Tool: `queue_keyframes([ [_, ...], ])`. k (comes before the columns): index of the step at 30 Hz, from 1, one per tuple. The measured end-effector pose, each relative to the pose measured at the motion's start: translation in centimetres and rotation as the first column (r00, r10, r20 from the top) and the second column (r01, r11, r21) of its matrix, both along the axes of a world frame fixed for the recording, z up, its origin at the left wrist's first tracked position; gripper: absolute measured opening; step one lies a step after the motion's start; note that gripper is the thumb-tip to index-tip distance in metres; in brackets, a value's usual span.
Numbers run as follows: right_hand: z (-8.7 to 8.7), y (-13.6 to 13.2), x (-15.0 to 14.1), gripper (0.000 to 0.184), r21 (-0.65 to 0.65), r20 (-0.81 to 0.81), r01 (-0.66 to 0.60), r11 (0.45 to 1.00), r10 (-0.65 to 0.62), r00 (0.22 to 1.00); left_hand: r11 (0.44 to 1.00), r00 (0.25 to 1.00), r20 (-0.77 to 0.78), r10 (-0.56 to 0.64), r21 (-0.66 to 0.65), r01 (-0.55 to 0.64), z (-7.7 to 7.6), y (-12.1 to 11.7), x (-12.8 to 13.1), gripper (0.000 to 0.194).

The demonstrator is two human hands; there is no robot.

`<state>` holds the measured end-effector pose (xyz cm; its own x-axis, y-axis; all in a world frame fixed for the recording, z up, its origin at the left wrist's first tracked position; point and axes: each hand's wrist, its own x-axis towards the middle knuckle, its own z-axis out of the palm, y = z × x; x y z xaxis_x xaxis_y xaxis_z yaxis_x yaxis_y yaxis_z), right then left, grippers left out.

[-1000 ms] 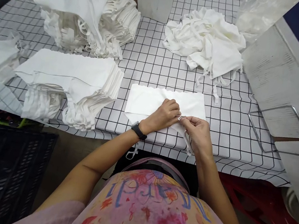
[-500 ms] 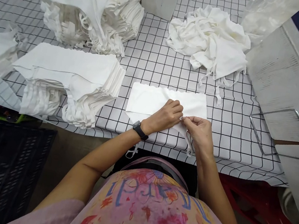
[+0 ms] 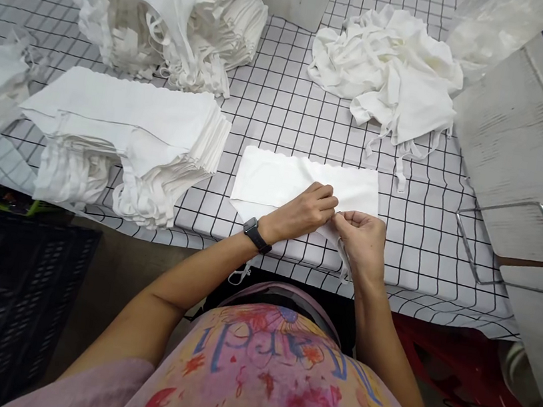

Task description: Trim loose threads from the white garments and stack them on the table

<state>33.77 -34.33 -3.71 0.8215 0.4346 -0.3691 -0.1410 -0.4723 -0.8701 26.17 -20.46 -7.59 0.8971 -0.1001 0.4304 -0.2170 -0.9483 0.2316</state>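
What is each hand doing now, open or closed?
Left hand: curled closed over the white garment; fingertips hidden.
Right hand: closed, pinching the thin white strap.

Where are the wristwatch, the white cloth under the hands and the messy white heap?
Wristwatch [image 3: 251, 226], head view: its face.
White cloth [image 3: 272, 180], head view: its upper left part.
Messy white heap [image 3: 388, 75], head view: near its middle.

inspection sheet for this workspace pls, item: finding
surface: grid-patterned cloth, creased
job's things: white garment laid out at the front edge; layered stack left, loose heap right
clutter: wire frame and clear plastic, right
grippers: bare hands; left hand and right hand pinch the garment, fingertips partly hidden
cables: thin dark one, lower right
surroundings: cardboard box right; dark crate lower left
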Motion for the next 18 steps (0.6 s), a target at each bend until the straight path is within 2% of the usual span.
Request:
queue_keyframes([
  [6,0.3,-0.1,0.5,0.018,0.017,0.017,0.081,0.997,-0.082,0.997,0.999,1.0,-0.005,-0.002,-0.034,0.002,0.1,0.0,-0.1,0.04],
  [11,0.4,-0.5,0.3,0.02,0.041,-0.025,0.107,0.993,-0.106,0.994,0.998,1.0,-0.025,0.005,-0.058,-0.007,-0.2,0.1,0.0,0.034],
  [18,0.5,-3.5,0.5,0.049,0.074,-0.15,-0.023,0.997,0.034,0.988,0.997,0.997,0.014,0.081,-0.021,-0.08,-0.8,0.3,0.3,0.032],
])
